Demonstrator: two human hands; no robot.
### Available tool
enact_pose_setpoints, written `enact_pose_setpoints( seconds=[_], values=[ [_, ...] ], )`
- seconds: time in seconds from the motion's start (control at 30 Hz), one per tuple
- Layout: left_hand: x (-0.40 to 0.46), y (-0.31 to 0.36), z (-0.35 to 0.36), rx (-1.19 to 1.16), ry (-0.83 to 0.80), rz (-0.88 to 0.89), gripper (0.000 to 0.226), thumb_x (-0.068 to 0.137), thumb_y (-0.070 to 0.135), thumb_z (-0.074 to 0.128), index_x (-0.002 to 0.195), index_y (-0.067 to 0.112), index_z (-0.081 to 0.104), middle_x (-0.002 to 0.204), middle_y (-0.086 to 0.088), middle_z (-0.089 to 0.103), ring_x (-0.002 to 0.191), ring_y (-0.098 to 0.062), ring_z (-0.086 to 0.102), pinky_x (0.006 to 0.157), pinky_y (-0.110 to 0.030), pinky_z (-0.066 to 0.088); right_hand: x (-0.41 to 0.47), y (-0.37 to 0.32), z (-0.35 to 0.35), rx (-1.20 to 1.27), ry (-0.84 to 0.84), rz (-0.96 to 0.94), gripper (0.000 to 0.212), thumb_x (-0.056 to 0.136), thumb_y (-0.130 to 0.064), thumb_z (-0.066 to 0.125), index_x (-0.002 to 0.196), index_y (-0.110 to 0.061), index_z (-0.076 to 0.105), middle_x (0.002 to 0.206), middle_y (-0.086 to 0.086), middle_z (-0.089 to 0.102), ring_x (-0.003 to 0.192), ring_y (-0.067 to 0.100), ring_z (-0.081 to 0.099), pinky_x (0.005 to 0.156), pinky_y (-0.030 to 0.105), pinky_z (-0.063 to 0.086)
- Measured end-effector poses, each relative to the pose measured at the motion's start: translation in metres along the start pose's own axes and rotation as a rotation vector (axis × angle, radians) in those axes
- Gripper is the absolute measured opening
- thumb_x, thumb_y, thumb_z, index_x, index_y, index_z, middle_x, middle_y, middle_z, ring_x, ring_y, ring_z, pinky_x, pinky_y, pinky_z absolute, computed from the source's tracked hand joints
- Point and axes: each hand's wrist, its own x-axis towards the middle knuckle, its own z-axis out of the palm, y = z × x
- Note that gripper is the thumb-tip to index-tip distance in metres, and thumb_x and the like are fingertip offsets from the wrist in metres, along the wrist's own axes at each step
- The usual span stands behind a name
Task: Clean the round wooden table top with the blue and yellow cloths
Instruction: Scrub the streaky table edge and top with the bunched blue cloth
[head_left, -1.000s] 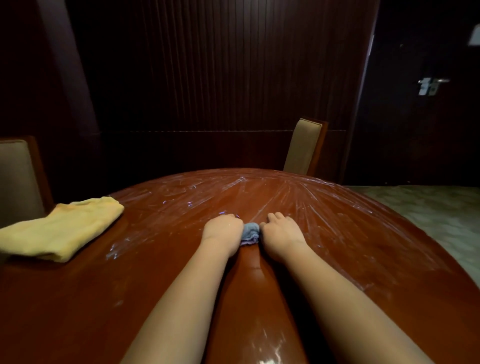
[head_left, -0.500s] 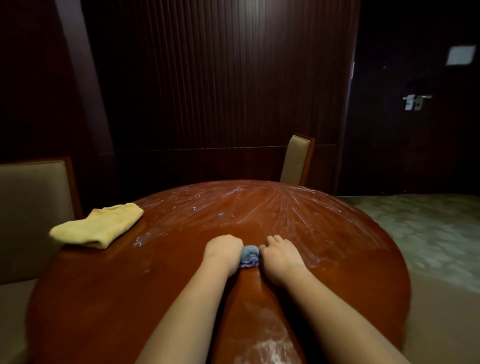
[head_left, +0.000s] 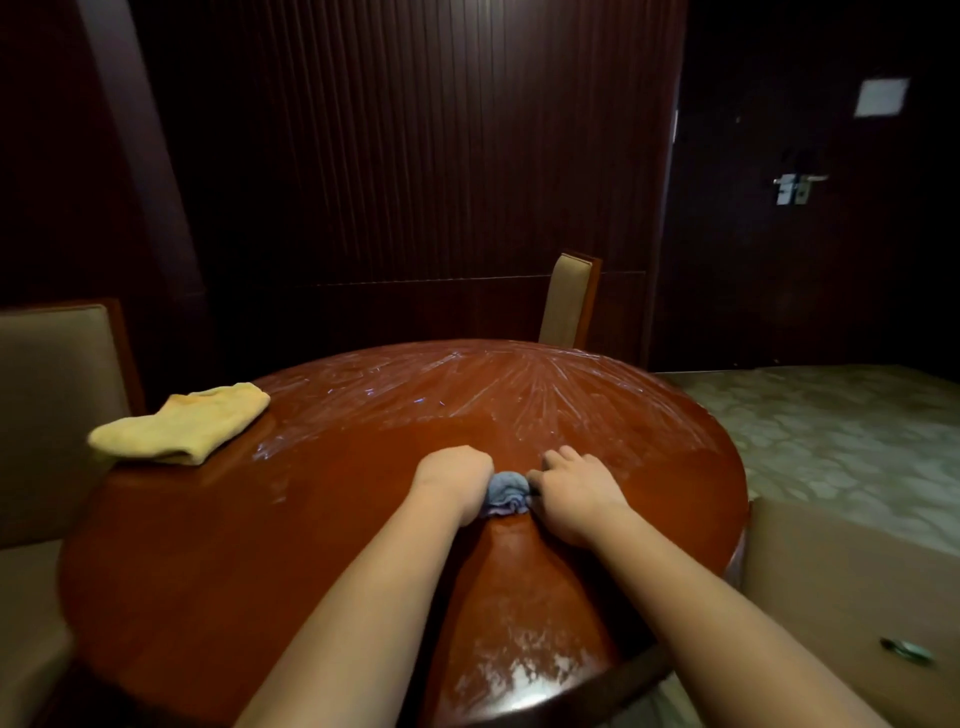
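Hands, left (head_left: 453, 480) and right (head_left: 574, 493), both curl shut on the bunched blue cloth (head_left: 506, 492) mid-table (head_left: 218, 545); yellow cloth (head_left: 182, 423) lies at 10 o'clock.

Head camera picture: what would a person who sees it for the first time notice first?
First, the two bare arms reaching to the middle of the round wooden table, with the left hand and the right hand pressing a bunched blue cloth between them. Next, the folded yellow cloth lying alone at the table's left edge. White streaks fan across the far half of the top.
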Motion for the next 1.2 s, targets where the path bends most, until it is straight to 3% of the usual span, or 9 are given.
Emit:
enact_pose_setpoints(
  seconds=[0.5, 0.7, 1.2],
  values=[
    [0.074, -0.008, 0.007, -0.014, 0.020, 0.007, 0.021, 0.086, 0.003, 0.054, 0.102, 0.003, 0.067, 0.109, -0.017, 0.066, 0.100, -0.037, 0.062, 0.076, -0.039, 0.051, 0.065, 0.028, 0.015, 0.023, -0.024, 0.073, 0.032, 0.100, -0.029, 0.038, 0.129, -0.024, 0.051, 0.128, 0.008, 0.044, 0.123, 0.027, 0.037, 0.096, 0.037, 0.033],
    [0.125, -0.023, 0.014, 0.015, 0.056, -0.010, 0.024, 0.091, 0.007, 0.050, 0.111, 0.003, 0.064, 0.116, -0.016, 0.064, 0.106, -0.035, 0.061, 0.079, -0.039, 0.050, 0.116, 0.037, 0.024, 0.035, -0.028, 0.090, 0.034, 0.100, -0.027, 0.037, 0.131, -0.024, 0.051, 0.127, 0.008, 0.045, 0.121, 0.027, 0.038, 0.096, 0.037, 0.034],
    [0.207, -0.047, 0.031, 0.024, 0.105, -0.026, 0.022, 0.089, 0.010, 0.053, 0.106, 0.006, 0.066, 0.111, -0.012, 0.064, 0.102, -0.033, 0.062, 0.079, -0.038, 0.050, 0.196, 0.058, 0.042, 0.044, -0.035, 0.120, 0.036, 0.100, -0.025, 0.034, 0.133, -0.023, 0.050, 0.133, 0.010, 0.043, 0.126, 0.029, 0.037, 0.102, 0.039, 0.031]
  ],
)
